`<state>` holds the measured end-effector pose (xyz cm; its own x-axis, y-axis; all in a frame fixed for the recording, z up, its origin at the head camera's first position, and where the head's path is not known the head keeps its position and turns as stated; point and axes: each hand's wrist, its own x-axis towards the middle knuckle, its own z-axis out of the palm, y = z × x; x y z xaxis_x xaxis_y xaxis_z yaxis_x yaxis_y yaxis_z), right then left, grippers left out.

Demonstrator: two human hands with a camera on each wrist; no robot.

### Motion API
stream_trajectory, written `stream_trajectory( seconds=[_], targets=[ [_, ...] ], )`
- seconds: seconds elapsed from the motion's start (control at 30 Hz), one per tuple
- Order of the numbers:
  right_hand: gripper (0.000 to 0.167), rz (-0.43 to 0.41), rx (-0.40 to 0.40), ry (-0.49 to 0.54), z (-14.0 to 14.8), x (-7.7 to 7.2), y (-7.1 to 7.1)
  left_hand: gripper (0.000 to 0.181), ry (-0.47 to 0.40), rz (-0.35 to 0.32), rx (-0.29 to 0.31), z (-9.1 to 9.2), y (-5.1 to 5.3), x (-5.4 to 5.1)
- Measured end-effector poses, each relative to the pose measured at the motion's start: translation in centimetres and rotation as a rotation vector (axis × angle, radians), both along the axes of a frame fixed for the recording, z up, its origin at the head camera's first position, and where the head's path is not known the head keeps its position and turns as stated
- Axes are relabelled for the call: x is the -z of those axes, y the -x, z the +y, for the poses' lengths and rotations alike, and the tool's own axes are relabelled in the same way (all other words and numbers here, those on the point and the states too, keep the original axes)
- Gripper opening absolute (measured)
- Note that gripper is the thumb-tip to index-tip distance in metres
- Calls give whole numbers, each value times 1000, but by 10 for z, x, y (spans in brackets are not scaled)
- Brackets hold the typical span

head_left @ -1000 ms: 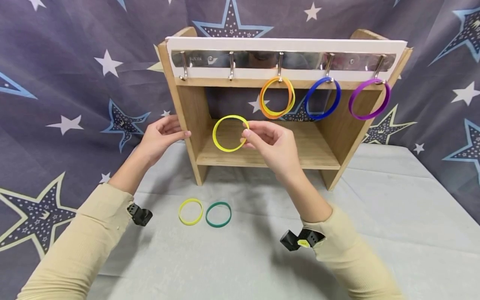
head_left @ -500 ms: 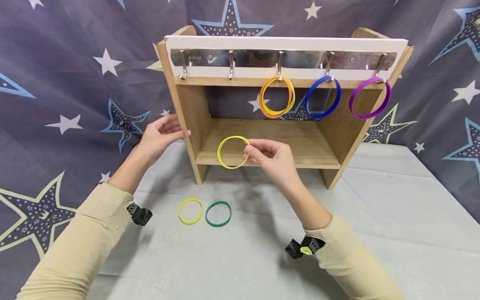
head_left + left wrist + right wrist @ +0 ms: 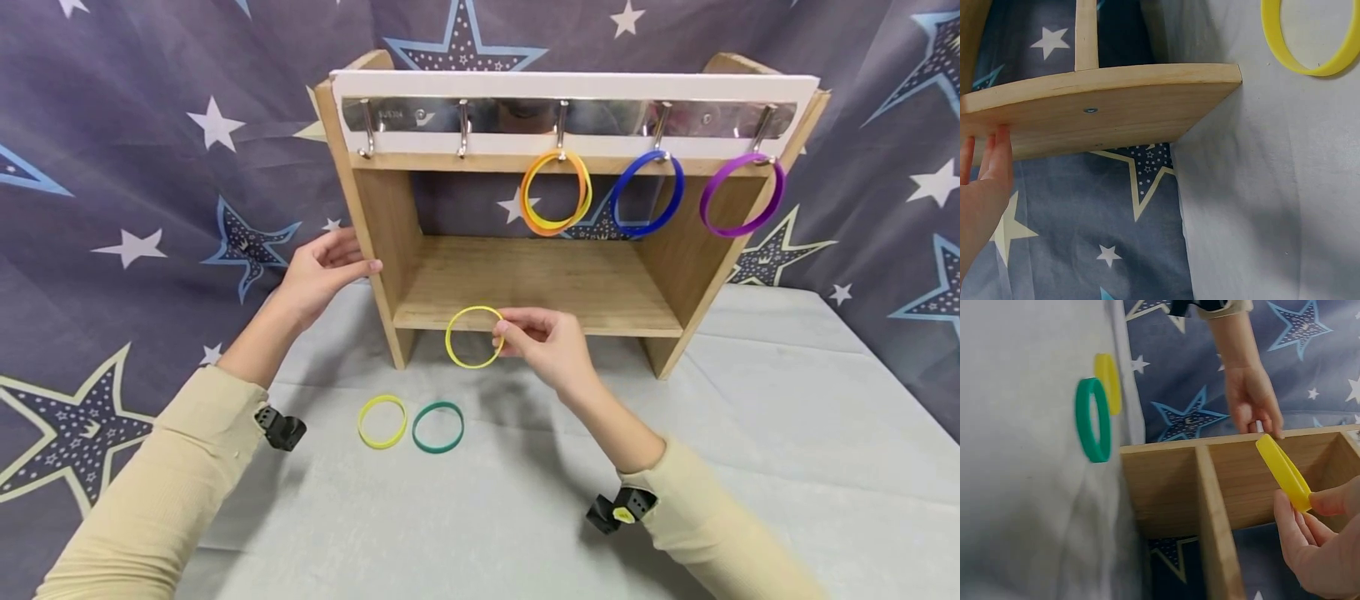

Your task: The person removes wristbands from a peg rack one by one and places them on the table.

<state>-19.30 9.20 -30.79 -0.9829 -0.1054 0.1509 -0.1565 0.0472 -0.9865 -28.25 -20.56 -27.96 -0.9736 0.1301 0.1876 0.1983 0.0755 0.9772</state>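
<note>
My right hand (image 3: 551,346) pinches a yellow wristband (image 3: 474,367) between thumb and fingers, in front of the shelf's lower board. In the right wrist view that wristband (image 3: 1284,472) shows nearly edge-on. My left hand (image 3: 311,279) touches the left side panel of the wooden shelf (image 3: 386,217). Its thumb lies on the panel's front edge, and its straight fingers (image 3: 1001,156) press the outer face. Lying side by side on the cloth are another yellow wristband (image 3: 382,447) and a green wristband (image 3: 438,451).
A metal hook rail (image 3: 510,117) runs along the shelf's top. From its hooks hang an orange wristband (image 3: 525,196) overlapping a yellow one, a blue wristband (image 3: 615,200) and a purple wristband (image 3: 705,200). The two leftmost hooks are bare. A star-patterned curtain (image 3: 165,192) stands behind.
My right hand has moved down and slightly right with the yellow wristband, from inside the shelf's opening to the front of its lower board. The left hand has stayed put.
</note>
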Motion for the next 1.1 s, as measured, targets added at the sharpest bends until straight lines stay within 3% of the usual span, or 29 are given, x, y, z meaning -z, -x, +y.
stream_trajectory(
  seconds=[0.6, 1.1],
  targets=[
    [20, -42, -7, -289, 14, 33, -6, 52, -32, 16, 24, 0, 1, -1],
    [27, -196, -170, -238, 20, 63, -12, 53, -53, 1, 30, 0, -2, 0]
  ],
)
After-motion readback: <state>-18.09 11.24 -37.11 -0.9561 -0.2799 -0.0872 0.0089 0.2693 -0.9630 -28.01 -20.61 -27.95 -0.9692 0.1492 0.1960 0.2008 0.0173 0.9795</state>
